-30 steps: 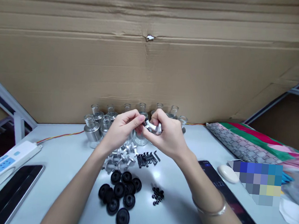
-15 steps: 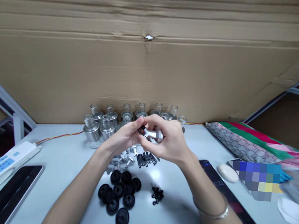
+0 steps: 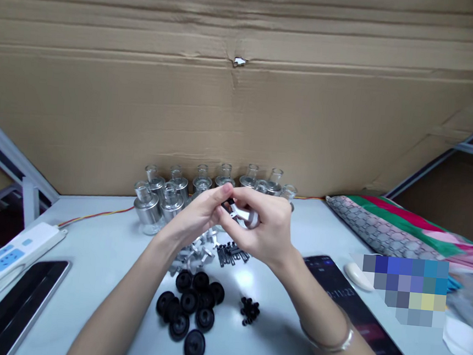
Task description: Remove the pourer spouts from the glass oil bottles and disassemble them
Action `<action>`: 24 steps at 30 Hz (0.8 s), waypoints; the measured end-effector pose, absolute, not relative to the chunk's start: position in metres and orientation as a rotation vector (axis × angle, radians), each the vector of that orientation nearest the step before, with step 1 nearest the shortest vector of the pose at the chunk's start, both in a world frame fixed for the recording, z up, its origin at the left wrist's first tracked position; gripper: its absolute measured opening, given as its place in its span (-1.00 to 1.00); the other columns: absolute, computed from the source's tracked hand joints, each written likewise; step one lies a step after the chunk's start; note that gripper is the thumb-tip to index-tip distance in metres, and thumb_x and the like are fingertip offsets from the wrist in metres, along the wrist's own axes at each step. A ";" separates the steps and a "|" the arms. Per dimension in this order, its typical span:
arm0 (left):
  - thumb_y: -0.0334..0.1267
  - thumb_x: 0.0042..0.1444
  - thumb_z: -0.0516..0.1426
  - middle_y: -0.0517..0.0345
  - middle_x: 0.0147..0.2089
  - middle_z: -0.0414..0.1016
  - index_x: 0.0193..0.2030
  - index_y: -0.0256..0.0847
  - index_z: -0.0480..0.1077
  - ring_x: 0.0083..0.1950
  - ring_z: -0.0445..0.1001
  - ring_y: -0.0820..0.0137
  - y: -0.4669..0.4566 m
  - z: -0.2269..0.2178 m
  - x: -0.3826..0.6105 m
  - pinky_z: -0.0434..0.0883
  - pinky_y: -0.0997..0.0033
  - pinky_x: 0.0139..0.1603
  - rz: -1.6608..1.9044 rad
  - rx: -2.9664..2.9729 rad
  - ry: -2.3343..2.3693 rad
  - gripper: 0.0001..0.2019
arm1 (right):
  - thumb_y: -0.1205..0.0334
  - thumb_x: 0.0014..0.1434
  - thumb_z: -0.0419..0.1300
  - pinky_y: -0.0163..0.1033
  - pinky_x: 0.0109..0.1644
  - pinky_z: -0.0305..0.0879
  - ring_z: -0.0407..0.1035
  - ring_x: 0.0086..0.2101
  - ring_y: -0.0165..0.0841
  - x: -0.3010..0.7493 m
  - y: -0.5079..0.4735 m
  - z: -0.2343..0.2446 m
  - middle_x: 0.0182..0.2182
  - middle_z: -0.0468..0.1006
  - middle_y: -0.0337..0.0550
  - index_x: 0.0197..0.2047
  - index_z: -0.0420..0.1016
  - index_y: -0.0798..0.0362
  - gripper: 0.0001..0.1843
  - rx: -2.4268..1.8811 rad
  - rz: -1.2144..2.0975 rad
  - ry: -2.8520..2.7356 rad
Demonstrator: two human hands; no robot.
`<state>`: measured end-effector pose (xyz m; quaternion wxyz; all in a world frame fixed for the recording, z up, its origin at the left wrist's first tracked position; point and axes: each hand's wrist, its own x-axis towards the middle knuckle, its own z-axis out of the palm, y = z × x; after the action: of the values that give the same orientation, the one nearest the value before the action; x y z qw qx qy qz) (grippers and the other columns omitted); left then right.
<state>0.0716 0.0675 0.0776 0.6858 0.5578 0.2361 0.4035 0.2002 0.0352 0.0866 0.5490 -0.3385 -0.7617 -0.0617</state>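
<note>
Both of my hands meet over the middle of the table. My right hand (image 3: 267, 224) is closed around a silver metal part (image 3: 247, 216) with a rounded, wider end and a narrow arm. At its left end, the fingertips of my left hand (image 3: 207, 205) pinch a small black piece (image 3: 229, 203), mostly hidden by the fingers. Below the hands lie a heap of silver metal parts (image 3: 194, 254) and a cluster of slim black pieces (image 3: 232, 253). Nearer me are several round black caps (image 3: 189, 301) and a small pile of tiny black parts (image 3: 249, 311).
Several glass bottles with metal sleeves (image 3: 147, 209) stand along the cardboard wall (image 3: 233, 122). A power strip (image 3: 9, 260) and a dark phone-like device (image 3: 18, 302) lie left. Right are a lit phone (image 3: 357, 315), a white mouse (image 3: 358, 275) and patterned fabric (image 3: 406, 228).
My right hand and wrist have shifted slightly left, and its fingers have closed in nearer the left fingertips. The silver part stays held. The view has moved slightly.
</note>
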 end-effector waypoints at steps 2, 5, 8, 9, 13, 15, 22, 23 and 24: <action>0.21 -0.07 0.20 0.19 -0.41 0.38 -0.39 -0.24 0.36 -0.38 0.37 0.49 0.067 0.079 0.072 0.34 0.53 -0.37 0.978 1.278 0.555 -0.52 | 0.31 0.06 0.18 -0.34 -0.51 0.22 0.30 -0.58 -0.46 0.201 0.036 0.087 -0.57 0.50 -0.25 -0.37 0.48 0.08 -0.94 -0.785 -0.174 -1.808; 0.18 -0.03 0.20 0.25 -0.47 0.35 -0.37 -0.23 0.32 -0.47 0.36 0.54 0.068 0.083 0.070 0.35 0.55 -0.40 1.019 1.286 0.561 -0.55 | 0.33 0.10 0.18 -0.30 -0.48 0.26 0.36 -0.55 -0.42 0.205 0.038 0.088 -0.49 0.57 -0.20 -0.23 0.53 0.09 -0.84 -0.818 -0.190 -1.774; 0.15 0.05 0.15 0.29 -0.53 0.35 -0.34 -0.22 0.30 -0.53 0.37 0.55 0.071 0.084 0.066 0.35 0.54 -0.43 0.983 1.272 0.534 -0.58 | 0.35 0.11 0.18 -0.28 -0.41 0.29 0.41 -0.49 -0.40 0.215 0.041 0.092 -0.41 0.60 -0.18 -0.22 0.55 0.05 -0.83 -0.881 -0.195 -1.682; 0.12 0.07 0.14 0.29 -0.54 0.35 -0.33 -0.22 0.29 -0.54 0.38 0.55 0.072 0.084 0.065 0.34 0.54 -0.44 0.982 1.268 0.531 -0.61 | 0.35 0.10 0.19 -0.27 -0.39 0.29 0.41 -0.48 -0.40 0.220 0.042 0.093 -0.41 0.60 -0.18 -0.27 0.54 0.05 -0.87 -0.901 -0.195 -1.645; 0.01 0.13 0.12 0.30 -0.54 0.36 -0.34 -0.22 0.28 -0.54 0.39 0.55 0.076 0.083 0.060 0.34 0.54 -0.46 1.004 1.262 0.523 -0.70 | 0.31 0.06 0.22 -0.28 -0.47 0.20 0.24 -0.58 -0.45 0.240 0.053 0.095 -0.60 0.39 -0.30 -0.41 0.48 0.05 -0.98 -0.996 -0.134 -1.438; -0.02 0.15 0.11 0.29 -0.53 0.36 -0.33 -0.22 0.28 -0.54 0.39 0.55 0.077 0.083 0.059 0.34 0.54 -0.45 1.019 1.264 0.522 -0.72 | 0.27 0.07 0.22 -0.28 -0.51 0.14 0.19 -0.61 -0.46 0.251 0.063 0.093 -0.63 0.27 -0.35 -0.39 0.45 0.04 -0.96 -1.003 -0.058 -1.321; -0.10 0.07 0.14 0.30 -0.55 0.38 -0.38 -0.24 0.24 -0.54 0.39 0.55 0.079 0.086 0.061 0.34 0.54 -0.43 1.081 1.321 0.665 -0.76 | 0.10 0.10 0.15 -0.31 -0.46 0.25 0.28 -0.56 -0.49 0.290 0.109 0.072 -0.49 0.31 -0.34 -0.24 0.31 0.02 -0.79 -0.839 0.275 -1.094; -0.11 0.05 0.15 0.30 -0.55 0.38 -0.38 -0.24 0.24 -0.54 0.39 0.54 0.079 0.085 0.061 0.33 0.54 -0.43 1.083 1.328 0.681 -0.76 | 0.08 0.08 0.16 -0.32 -0.45 0.27 0.30 -0.54 -0.48 0.295 0.114 0.068 -0.48 0.33 -0.35 -0.23 0.28 0.00 -0.76 -0.829 0.311 -1.083; -0.12 0.04 0.16 0.30 -0.55 0.38 -0.39 -0.24 0.24 -0.54 0.39 0.54 0.080 0.085 0.061 0.33 0.53 -0.43 1.081 1.333 0.691 -0.76 | 0.06 0.07 0.17 -0.31 -0.43 0.28 0.32 -0.54 -0.48 0.299 0.118 0.065 -0.48 0.34 -0.36 -0.22 0.23 -0.01 -0.73 -0.819 0.353 -1.075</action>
<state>0.0610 0.0803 0.0850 0.6018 0.5756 0.2983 0.4665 0.2992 0.1184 0.0648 0.7660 -0.3769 -0.4947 0.1626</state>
